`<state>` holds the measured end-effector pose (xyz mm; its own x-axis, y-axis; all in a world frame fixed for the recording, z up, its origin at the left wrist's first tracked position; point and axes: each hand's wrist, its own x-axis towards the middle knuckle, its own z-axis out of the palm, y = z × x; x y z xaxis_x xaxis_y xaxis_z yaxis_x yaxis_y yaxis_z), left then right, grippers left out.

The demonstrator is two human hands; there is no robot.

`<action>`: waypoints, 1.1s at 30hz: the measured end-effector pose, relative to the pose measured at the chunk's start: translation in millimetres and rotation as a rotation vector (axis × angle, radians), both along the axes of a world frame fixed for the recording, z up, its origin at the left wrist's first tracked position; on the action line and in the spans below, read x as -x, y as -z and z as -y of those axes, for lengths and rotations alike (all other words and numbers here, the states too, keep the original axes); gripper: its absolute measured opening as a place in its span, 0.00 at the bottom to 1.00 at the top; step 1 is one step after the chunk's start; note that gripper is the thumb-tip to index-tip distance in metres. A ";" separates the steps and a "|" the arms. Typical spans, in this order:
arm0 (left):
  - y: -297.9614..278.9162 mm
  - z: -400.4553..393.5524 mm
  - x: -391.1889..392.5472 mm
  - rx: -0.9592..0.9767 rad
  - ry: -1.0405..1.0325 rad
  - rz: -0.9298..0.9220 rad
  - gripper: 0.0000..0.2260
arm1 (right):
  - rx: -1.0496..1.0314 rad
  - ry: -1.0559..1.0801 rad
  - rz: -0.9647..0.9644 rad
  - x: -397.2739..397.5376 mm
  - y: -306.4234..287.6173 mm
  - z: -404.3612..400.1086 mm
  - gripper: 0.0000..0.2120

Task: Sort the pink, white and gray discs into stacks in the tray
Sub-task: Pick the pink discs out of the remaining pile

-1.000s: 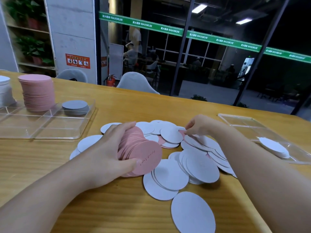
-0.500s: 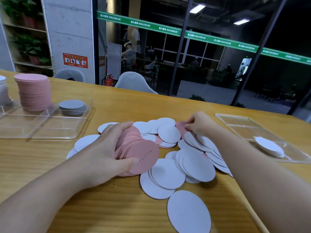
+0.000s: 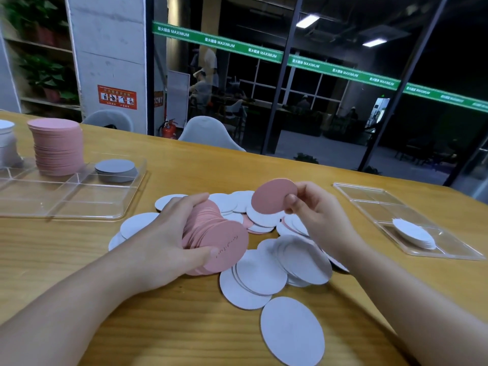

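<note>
Since a moment ago, the right hand (image 3: pixel 314 212) has been lifting clear of the pile and is now holding one pink disc (image 3: pixel 273 195) up above it, pinched at the edge between thumb and fingertips. Its partner, the left hand (image 3: pixel 163 241), is still keeping its grip wrapped around a fanned bundle of pink discs (image 3: pixel 216 239), resting just over the loose white discs (image 3: pixel 285 262) that are lying scattered across the wooden tabletop (image 3: pixel 66 249). Far left, a clear tray (image 3: pixel 79 204) is carrying a tall pink stack (image 3: pixel 56 146), a low gray stack (image 3: pixel 116 169) and part of a white stack (image 3: pixel 8 143). A second clear tray (image 3: pixel 369 196) on the right is holding a few white discs (image 3: pixel 413 233). Beyond the tabletop, glass walls with a green banner (image 3: pixel 264 52) are facing a dim room, beside a concrete pillar (image 3: pixel 108 62).
</note>
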<state>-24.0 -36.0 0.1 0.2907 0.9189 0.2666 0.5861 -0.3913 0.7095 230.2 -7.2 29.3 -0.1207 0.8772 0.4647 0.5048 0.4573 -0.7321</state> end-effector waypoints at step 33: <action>-11.0 62.4 13.2 0.057 0.003 0.032 0.35 | 0.383 -0.387 -0.150 92.4 20.2 64.8 0.10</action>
